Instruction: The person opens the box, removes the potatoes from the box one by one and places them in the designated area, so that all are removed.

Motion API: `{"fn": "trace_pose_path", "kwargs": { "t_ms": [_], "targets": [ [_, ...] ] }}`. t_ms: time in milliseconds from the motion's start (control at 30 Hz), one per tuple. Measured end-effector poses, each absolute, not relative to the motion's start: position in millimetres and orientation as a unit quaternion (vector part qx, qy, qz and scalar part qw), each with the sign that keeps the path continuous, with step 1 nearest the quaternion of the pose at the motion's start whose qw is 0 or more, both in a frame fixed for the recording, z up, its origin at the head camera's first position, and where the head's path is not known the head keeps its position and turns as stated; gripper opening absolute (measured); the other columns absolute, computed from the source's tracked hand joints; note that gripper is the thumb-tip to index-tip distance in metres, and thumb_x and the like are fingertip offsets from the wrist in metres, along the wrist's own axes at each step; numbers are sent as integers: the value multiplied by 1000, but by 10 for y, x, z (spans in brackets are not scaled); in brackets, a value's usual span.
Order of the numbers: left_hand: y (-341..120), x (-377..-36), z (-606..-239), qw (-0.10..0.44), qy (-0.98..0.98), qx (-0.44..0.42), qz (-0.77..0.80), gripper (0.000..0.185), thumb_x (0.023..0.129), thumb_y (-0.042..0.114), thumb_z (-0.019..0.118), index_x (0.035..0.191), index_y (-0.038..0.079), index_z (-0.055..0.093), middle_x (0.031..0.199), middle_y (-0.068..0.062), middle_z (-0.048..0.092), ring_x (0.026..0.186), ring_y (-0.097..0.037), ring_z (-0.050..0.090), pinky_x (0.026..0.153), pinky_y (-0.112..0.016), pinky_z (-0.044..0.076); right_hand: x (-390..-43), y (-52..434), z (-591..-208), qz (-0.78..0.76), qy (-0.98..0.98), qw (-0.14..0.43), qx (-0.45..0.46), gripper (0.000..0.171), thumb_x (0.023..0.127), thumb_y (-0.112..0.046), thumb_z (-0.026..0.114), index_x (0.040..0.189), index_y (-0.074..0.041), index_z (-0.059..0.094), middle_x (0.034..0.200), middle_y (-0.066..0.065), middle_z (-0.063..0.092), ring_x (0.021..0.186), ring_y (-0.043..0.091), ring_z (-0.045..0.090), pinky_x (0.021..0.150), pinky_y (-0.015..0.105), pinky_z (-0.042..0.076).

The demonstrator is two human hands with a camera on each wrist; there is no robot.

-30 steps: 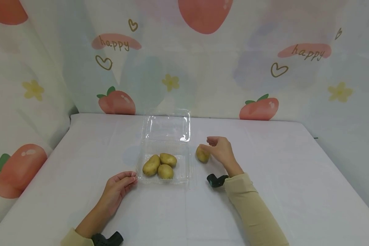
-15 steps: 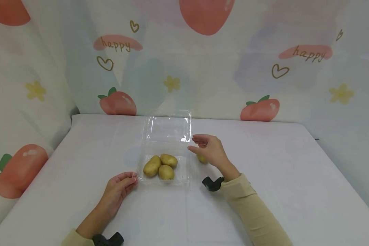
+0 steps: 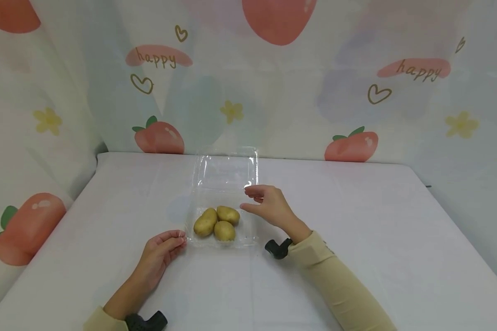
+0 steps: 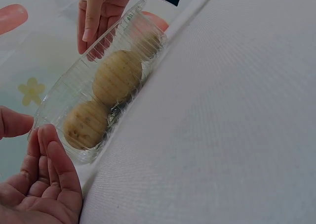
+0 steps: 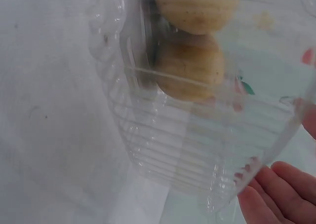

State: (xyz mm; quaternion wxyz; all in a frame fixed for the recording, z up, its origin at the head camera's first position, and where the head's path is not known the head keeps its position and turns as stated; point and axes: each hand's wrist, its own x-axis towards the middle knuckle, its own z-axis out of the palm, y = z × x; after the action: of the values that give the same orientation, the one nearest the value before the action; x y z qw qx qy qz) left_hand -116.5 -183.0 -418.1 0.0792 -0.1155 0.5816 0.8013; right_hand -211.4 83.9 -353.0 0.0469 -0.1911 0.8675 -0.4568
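Observation:
A clear plastic clamshell container (image 3: 248, 241) lies with its lid (image 3: 228, 172) raised at the back. Three potatoes (image 3: 225, 231) sit together in its base. My left hand (image 3: 157, 255) pinches the base's left edge between thumb and fingertips; in the left wrist view its fingers (image 4: 42, 150) meet at the plastic rim. Over the container's right side hovers my right hand (image 3: 269, 207), thumb and fingers apart with nothing visible between them. In the right wrist view its fingers (image 5: 276, 194) are by the container's rim. The fourth potato from earlier cannot be seen now.
A white cloth (image 3: 356, 230) covers the table. Behind stands a printed backdrop (image 3: 290, 101) with fruit and flowers. Black camera mounts (image 3: 278, 248) stick out from both wrists. The raised lid stands near the table's back edge.
My right hand has moved left from the fourth potato to over the container's right side. That potato, visible in both earlier frames, is out of sight. My left hand has stayed put.

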Motion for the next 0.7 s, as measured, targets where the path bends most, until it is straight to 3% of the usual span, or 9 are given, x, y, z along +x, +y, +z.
{"fn": "trace_pose_path", "kwargs": {
  "t_ms": [233, 433, 700],
  "targets": [
    [-1827, -1162, -4169, 79, 584, -119, 799, 13, 87, -1, 53, 99, -5, 55, 90, -5, 63, 81, -11, 61, 79, -24, 50, -2093, 729, -3545, -405, 892, 52, -196, 45, 78, -18, 72, 117, 1, 60, 113, 11, 62, 101, 28, 59, 85, 32, 48],
    [-1823, -1162, -4161, 79, 585, -121, 798, 14, 88, -1, 53, 100, -6, 55, 90, -6, 62, 82, -12, 61, 79, -24, 50, -2096, 645, -3577, -411, 883, 62, -216, 44, 78, -12, 72, 116, 7, 58, 111, 17, 62, 100, 31, 58, 86, 33, 47],
    [-1829, -1158, -4163, 79, 585, -119, 799, 13, 88, -1, 53, 99, -5, 56, 89, -5, 62, 82, -12, 61, 79, -24, 50, -2113, 547, -3653, -366, 898, 82, -233, 45, 78, -15, 71, 116, 6, 58, 110, 16, 61, 99, 28, 57, 85, 35, 47]
  ]
}}
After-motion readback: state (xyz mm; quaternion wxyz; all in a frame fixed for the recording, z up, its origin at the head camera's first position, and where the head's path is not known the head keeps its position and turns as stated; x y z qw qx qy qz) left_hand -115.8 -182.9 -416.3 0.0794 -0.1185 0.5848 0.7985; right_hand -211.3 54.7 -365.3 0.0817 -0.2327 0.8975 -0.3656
